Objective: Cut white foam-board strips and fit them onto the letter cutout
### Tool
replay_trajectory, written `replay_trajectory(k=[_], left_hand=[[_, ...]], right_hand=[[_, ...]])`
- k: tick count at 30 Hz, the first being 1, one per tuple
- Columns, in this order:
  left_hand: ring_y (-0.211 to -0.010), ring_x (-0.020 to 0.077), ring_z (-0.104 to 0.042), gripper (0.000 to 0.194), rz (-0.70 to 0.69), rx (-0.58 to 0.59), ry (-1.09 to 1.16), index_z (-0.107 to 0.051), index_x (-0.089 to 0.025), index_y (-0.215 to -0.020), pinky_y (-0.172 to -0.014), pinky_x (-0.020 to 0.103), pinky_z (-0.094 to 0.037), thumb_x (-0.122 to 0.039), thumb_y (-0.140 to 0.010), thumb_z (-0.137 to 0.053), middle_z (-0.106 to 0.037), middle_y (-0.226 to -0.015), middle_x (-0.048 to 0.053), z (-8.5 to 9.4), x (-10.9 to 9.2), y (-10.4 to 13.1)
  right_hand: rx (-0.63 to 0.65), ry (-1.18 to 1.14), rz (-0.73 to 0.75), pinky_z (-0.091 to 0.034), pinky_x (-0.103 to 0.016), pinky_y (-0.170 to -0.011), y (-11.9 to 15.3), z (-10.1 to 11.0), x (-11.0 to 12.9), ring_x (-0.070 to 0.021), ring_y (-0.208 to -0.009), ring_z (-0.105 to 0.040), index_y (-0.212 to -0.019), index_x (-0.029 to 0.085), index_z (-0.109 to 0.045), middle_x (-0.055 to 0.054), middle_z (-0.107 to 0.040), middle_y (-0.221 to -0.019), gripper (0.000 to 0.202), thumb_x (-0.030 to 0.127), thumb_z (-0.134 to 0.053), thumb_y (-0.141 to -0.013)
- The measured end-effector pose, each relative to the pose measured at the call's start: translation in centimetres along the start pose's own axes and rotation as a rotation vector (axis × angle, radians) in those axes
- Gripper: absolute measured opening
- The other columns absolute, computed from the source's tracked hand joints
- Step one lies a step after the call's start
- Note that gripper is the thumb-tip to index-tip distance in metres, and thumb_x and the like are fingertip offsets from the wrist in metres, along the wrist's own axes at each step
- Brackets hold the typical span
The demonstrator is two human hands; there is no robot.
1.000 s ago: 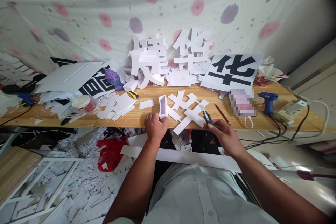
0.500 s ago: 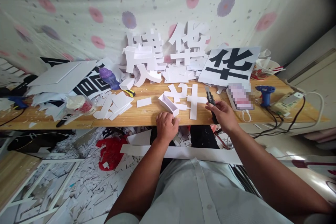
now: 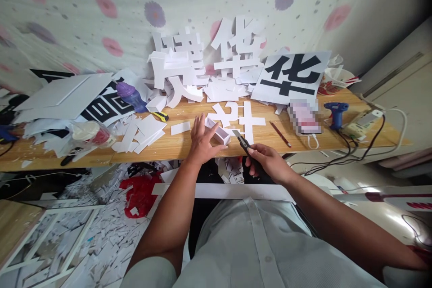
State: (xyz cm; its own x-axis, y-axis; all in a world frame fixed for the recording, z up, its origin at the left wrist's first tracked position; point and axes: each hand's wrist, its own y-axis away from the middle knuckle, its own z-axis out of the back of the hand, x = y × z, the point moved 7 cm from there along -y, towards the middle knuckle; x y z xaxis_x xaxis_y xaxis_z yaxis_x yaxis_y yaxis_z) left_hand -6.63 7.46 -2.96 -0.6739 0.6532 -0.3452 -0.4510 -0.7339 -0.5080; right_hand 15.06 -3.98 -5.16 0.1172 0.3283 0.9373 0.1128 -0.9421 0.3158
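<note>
My right hand (image 3: 268, 161) is wrapped round a black utility knife (image 3: 243, 142), its blade pointing up and left over the front of the table. My left hand (image 3: 202, 141) has its fingers spread at the left side of a small white open-topped box (image 3: 222, 135); whether it touches the box I cannot tell. Just behind and right of the box lie white cut-out character pieces, among them a cross-shaped one (image 3: 249, 120). A white rectangular piece (image 3: 180, 128) is flat on the wood to the left of my left hand.
A pencil (image 3: 281, 134), a phone (image 3: 305, 118) and a blue glue gun (image 3: 336, 114) lie on the right. Printed sheet (image 3: 293, 76), white letters (image 3: 236, 42) and scraps line the back. At left are a purple-topped bottle (image 3: 131, 95), a yellow cutter (image 3: 162, 116) and stacked sheets (image 3: 67, 92).
My right hand has brought the utility knife left and nearer the box, uncovering the pencil. My left hand has spread its fingers and reached forward beside the box. The view has shifted slightly.
</note>
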Motion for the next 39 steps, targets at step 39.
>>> replay_trajectory(k=[39], left_hand=[[-0.17,0.0405,-0.024,0.062,-0.116,0.032,0.043,-0.07,-0.032,-0.149,-0.136,0.062,-0.033,-0.05,-0.092,-0.086,-0.045,-0.175,0.011,-0.8,0.2,-0.5]], right_hand=[[0.122,0.153,-0.024,-0.04,-0.027,-0.041,-2.4,0.1,2.3,-0.0119,-0.043,-0.052,-0.078,0.02,-0.067,-0.001,-0.068,-0.069,0.051,0.069,-0.078,-0.089]])
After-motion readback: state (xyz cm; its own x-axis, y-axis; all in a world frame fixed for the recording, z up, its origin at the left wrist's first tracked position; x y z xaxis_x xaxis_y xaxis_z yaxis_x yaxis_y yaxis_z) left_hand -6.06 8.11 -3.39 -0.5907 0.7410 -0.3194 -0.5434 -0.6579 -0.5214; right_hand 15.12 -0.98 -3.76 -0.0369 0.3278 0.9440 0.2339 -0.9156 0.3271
